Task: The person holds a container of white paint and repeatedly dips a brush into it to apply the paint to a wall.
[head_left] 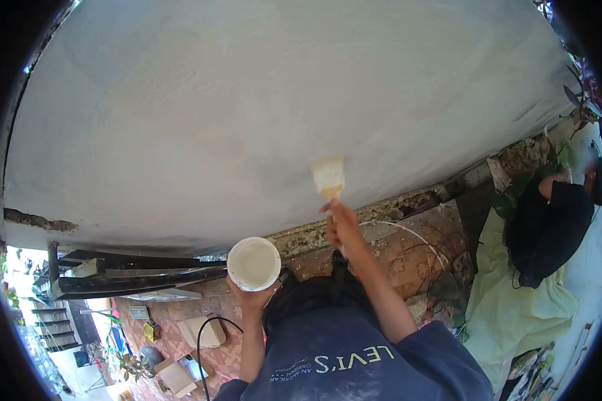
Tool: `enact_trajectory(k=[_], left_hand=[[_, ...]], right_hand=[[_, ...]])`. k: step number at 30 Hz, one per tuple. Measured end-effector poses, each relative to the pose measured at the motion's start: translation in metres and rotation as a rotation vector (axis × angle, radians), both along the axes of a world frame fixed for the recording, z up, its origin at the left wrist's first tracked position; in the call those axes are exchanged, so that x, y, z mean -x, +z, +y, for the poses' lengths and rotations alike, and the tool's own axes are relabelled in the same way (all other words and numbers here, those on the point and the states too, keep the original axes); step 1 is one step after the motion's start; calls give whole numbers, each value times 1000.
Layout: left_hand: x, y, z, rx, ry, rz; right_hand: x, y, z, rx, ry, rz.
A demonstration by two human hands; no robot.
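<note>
Right hand gripping brush against pale wall, left hand holding white tub, co-worker at right

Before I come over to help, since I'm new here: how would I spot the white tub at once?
From the big pale wall, go down to its lower edge, above the dark shirt. The white tub is there in the left hand. It is round and open-topped, unlike the flat brush in the right hand.

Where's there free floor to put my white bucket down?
Bare-looking tiles show between the bucket and the nearest cardboard box. A smaller patch lies between your right arm and the white hose. It's crowded by the plant and along the pale sheet.
</note>
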State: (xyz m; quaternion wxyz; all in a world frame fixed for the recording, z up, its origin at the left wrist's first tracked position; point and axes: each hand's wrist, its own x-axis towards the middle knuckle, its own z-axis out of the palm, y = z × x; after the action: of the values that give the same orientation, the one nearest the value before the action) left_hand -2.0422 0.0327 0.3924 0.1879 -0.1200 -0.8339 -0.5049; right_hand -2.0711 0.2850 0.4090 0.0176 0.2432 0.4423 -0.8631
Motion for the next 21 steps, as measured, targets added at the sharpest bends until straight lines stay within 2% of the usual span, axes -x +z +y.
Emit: enact_trajectory(k=[2, 4, 5, 7, 10, 11, 12, 14, 15, 17, 21], left_hand=[[0, 2, 11, -33, -11, -47], [1, 0, 23, -45, 4, 8], [0, 0, 26, -44, 14, 41], [-2, 3, 35, -91, 24, 44], [-3, -1, 47, -123, 59, -29], [-3, -3, 48, -108, 91, -72], [-3, -2, 51, -110, 96, -68], [-4, -5, 55, -31, 66, -64], [-6, -8, 57, -6, 59, -62], [-12, -24, 60, -113, 53, -46], [-15, -13, 74, -26, 119, -18]], right_hand=[[-9, -55, 0, 8, -7, -54], [-10, -93, 4, 316, -11, -457], [-7, -81, 7, 318, -6, -451], [3, -6, 17, 132, 75, -245], [1, 142, 37, 58, 184, 111], [-4, 171, 41, 16, 212, 223], [-7, 193, 44, 15, 217, 227], [-10, 218, 49, -56, 206, 549], [-6, 218, 54, -56, 216, 551], [7, 211, 64, 16, 202, 432], [19, 84, 69, 34, 175, 194]])
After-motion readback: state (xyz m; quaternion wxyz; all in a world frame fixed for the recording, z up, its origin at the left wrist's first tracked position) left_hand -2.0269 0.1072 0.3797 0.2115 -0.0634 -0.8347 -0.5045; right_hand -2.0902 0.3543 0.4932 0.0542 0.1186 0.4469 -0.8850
